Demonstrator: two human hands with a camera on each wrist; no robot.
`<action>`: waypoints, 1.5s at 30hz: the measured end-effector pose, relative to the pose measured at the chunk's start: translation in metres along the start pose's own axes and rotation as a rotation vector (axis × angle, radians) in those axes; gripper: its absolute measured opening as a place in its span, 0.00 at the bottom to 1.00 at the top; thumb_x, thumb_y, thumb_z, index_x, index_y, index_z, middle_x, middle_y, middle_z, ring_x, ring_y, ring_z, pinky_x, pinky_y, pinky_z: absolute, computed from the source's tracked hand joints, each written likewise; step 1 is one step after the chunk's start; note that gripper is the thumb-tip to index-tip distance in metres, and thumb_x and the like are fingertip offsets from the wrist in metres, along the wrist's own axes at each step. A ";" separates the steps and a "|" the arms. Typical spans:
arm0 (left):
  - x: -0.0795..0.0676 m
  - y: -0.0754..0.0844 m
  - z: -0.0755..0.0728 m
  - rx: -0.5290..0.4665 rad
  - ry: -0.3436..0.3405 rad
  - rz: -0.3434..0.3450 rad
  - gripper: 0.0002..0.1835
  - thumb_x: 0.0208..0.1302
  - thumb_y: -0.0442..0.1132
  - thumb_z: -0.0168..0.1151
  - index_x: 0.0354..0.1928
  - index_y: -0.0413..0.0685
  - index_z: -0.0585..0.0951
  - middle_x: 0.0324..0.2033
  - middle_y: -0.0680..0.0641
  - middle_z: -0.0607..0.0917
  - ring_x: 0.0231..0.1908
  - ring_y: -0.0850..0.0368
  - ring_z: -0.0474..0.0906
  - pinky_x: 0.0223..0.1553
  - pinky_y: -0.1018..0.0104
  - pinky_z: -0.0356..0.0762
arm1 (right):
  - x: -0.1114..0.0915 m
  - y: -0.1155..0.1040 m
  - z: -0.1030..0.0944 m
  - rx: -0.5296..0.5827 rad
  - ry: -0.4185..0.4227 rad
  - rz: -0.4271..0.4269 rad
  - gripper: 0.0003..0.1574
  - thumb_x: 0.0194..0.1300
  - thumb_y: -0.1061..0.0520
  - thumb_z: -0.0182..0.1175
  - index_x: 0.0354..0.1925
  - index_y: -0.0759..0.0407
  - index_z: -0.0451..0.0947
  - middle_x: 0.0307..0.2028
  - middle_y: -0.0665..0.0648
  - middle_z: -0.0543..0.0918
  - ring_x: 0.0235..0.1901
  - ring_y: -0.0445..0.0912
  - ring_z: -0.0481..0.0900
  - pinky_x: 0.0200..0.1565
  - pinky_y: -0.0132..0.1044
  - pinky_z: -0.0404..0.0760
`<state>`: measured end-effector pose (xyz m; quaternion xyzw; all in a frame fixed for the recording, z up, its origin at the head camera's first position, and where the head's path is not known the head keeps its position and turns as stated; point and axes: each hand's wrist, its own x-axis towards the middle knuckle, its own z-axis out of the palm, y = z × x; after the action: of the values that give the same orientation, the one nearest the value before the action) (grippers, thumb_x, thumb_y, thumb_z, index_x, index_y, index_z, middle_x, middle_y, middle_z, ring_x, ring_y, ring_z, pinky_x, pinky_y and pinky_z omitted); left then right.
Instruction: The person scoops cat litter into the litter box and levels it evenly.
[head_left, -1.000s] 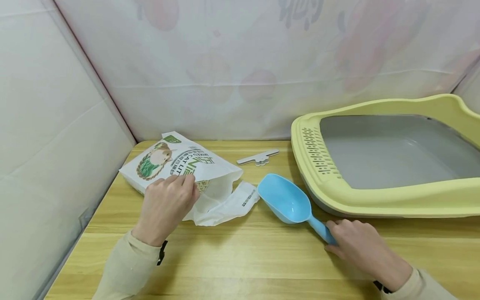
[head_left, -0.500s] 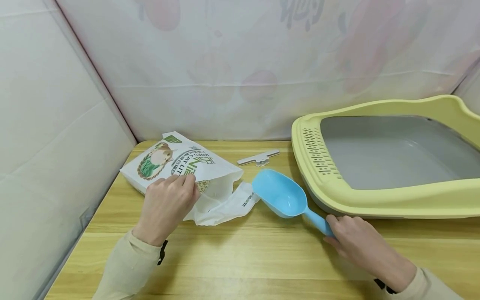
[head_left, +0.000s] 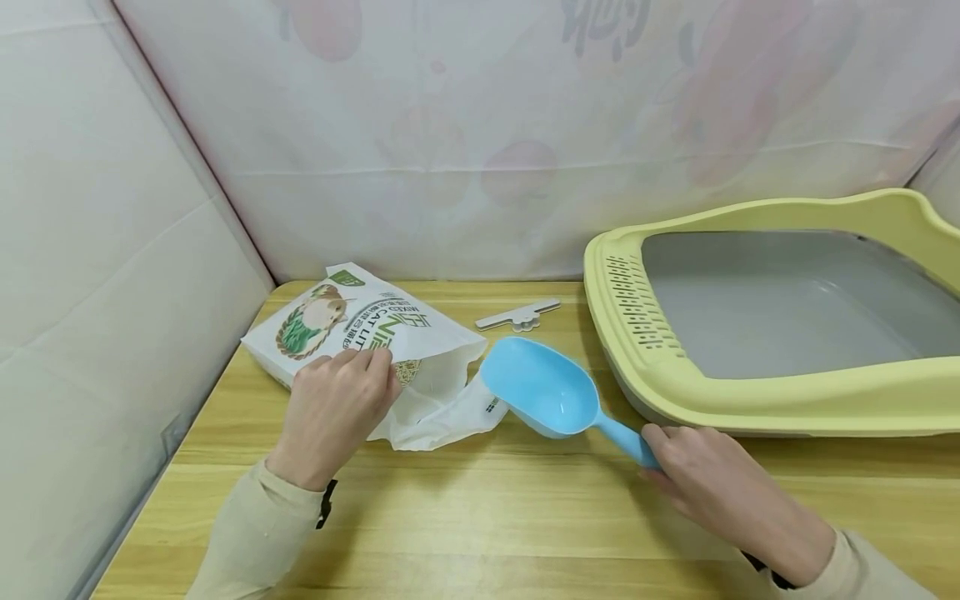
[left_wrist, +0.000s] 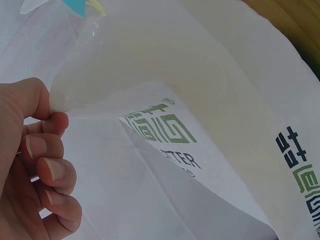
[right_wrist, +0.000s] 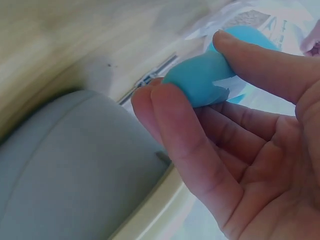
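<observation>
A white cat litter bag lies on its side at the table's left, its mouth toward the right and tan litter showing inside. My left hand pinches the bag's upper edge between thumb and forefinger, as the left wrist view shows; the other fingers are curled. In my right hand is the handle of a light-blue scoop, gripped by thumb and fingers. The scoop's bowl holds nothing and faces up, its front overlapping the bag's torn flap in the head view.
A yellow-rimmed litter box with a grey base fills the right side, close beside the scoop and right hand. Behind the scoop lies a white sealing clip. Fabric walls stand along the back and left of the wooden table.
The scoop has moved left in my right hand, from beside the bag's flap to over it. My left hand keeps its hold on the bag's edge.
</observation>
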<state>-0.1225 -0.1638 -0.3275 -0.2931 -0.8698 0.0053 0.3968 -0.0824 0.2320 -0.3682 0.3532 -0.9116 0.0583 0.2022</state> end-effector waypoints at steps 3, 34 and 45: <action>0.000 0.000 0.000 0.000 0.001 -0.001 0.15 0.57 0.29 0.61 0.18 0.44 0.67 0.11 0.49 0.69 0.10 0.54 0.68 0.11 0.67 0.57 | 0.004 -0.001 -0.002 -0.009 0.003 -0.015 0.32 0.35 0.66 0.82 0.25 0.55 0.65 0.18 0.43 0.62 0.16 0.33 0.55 0.14 0.27 0.56; -0.001 -0.001 -0.001 -0.010 0.000 -0.003 0.15 0.62 0.30 0.53 0.19 0.43 0.65 0.12 0.50 0.67 0.10 0.56 0.62 0.12 0.68 0.54 | 0.044 -0.013 -0.009 -0.055 -0.105 -0.093 0.24 0.45 0.63 0.79 0.23 0.56 0.70 0.17 0.46 0.65 0.15 0.39 0.63 0.15 0.32 0.65; -0.001 -0.001 -0.002 -0.001 -0.026 -0.005 0.15 0.60 0.30 0.59 0.19 0.43 0.66 0.12 0.49 0.70 0.10 0.56 0.63 0.12 0.68 0.56 | 0.059 -0.016 -0.012 -0.169 -0.080 -0.188 0.21 0.47 0.65 0.75 0.20 0.56 0.68 0.16 0.48 0.63 0.13 0.41 0.62 0.13 0.33 0.62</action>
<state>-0.1214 -0.1652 -0.3267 -0.2908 -0.8756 0.0077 0.3855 -0.1073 0.1863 -0.3333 0.4207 -0.8835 -0.0521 0.1994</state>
